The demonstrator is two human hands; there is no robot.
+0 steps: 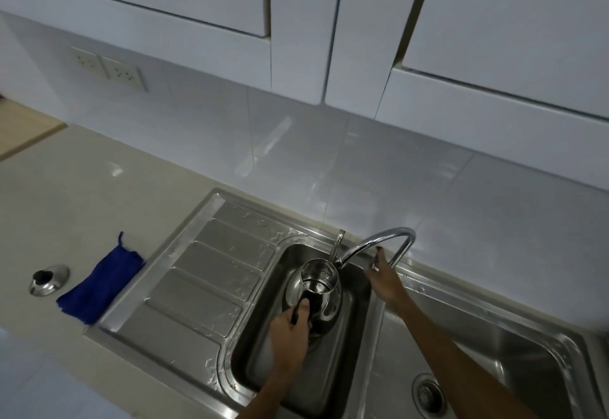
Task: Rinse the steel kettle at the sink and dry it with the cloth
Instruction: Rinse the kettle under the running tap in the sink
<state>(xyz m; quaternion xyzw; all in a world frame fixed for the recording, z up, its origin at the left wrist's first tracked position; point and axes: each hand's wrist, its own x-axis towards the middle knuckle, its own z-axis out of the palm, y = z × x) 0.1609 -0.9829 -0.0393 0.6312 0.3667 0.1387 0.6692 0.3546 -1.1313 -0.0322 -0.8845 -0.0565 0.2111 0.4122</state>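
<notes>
The steel kettle (324,290) is held upright over the small left sink bowl (260,346), lid off, its open mouth just under the tip of the curved chrome faucet (379,240). My left hand (291,329) is shut on the kettle's black handle. My right hand (384,278) reaches to the faucet's base, fingers on the tap lever; whether water flows I cannot tell. The blue cloth (102,282) lies folded on the counter left of the drainboard. The kettle's lid (48,279) rests on the counter further left.
A ribbed, wet drainboard (211,273) lies between cloth and bowl. A larger sink bowl with a drain (428,394) is at the right. White wall cabinets (296,39) hang overhead, and wall sockets (108,69) sit at the back left.
</notes>
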